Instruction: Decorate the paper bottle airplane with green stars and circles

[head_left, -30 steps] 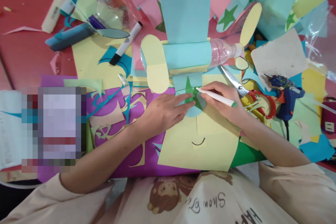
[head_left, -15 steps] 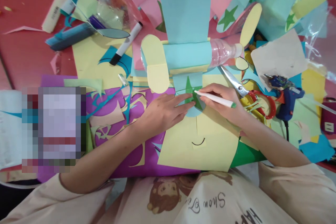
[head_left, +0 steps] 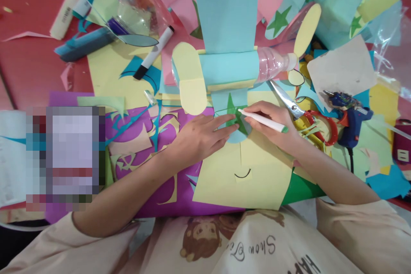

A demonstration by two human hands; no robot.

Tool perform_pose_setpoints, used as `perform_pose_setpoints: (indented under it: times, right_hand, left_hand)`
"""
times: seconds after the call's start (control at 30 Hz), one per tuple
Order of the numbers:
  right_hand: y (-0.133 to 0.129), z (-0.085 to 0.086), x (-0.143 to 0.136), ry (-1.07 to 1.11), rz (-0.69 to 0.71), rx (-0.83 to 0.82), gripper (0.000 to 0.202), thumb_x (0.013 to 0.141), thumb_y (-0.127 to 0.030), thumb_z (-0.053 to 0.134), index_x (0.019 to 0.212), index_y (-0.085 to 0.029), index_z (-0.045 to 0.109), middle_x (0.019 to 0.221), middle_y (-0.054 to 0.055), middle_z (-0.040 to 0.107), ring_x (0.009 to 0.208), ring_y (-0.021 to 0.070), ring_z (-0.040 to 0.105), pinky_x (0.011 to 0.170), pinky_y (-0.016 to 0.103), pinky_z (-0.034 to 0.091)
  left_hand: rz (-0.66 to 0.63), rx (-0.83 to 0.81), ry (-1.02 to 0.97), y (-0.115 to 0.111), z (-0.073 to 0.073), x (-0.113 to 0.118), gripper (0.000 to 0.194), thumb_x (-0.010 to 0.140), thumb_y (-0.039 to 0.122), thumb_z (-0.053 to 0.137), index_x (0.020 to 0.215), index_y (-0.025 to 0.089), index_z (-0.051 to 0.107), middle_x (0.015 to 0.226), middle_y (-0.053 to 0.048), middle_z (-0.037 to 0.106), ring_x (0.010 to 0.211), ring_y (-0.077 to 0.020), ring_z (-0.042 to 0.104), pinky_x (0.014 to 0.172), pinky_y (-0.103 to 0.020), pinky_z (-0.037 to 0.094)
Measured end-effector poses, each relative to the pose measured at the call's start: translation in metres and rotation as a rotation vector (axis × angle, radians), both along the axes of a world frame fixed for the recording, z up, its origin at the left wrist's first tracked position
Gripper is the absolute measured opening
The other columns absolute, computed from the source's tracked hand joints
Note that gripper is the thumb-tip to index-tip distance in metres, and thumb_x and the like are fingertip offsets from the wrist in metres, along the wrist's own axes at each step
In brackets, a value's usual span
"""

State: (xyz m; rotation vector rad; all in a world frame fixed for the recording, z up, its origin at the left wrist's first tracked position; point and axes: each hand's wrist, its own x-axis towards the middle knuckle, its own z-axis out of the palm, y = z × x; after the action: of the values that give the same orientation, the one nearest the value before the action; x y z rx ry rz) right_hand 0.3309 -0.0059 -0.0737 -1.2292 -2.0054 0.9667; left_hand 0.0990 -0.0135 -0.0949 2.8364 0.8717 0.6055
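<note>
My right hand (head_left: 274,122) grips a white marker (head_left: 265,120) with a green end cap. Its tip rests on a green star (head_left: 241,125) on the rounded end of a light blue paper strip (head_left: 221,98). Stretched out flat, the fingers of my left hand (head_left: 208,135) press on that strip beside the star, and their tips cover part of it. Under the strip lies a pale yellow sheet (head_left: 218,188) with a small black curved line. Just beyond my hands, a plastic bottle (head_left: 272,64) wrapped in light blue paper lies on its side.
Red-handled scissors (head_left: 298,111) and a blue glue gun (head_left: 351,126) lie to the right. On the left are a black-capped marker (head_left: 156,51), purple paper (head_left: 189,175) and many paper scraps. A pixelated block (head_left: 72,145) hides something at far left.
The marker's tip has shifted very slightly away from me on the star. Both hands stay in almost the same place.
</note>
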Motion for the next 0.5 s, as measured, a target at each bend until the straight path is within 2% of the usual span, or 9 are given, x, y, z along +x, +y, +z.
perform_pose_setpoints:
  times: [0.5]
  right_hand:
    - [0.0006, -0.0036, 0.0004, 0.002, -0.017, 0.018, 0.012, 0.089, -0.025, 0.061, 0.099, -0.02, 0.066, 0.09, 0.003, 0.071, 0.08, 0.0146, 0.067, 0.07, 0.027, 0.053]
  left_hand:
    - [0.007, -0.001, 0.013, 0.0005, -0.0001, -0.0013, 0.026, 0.096, 0.017, 0.043, 0.112, 0.019, 0.064, 0.121, -0.006, 0.068, 0.083, -0.0171, 0.07, 0.066, -0.031, 0.054]
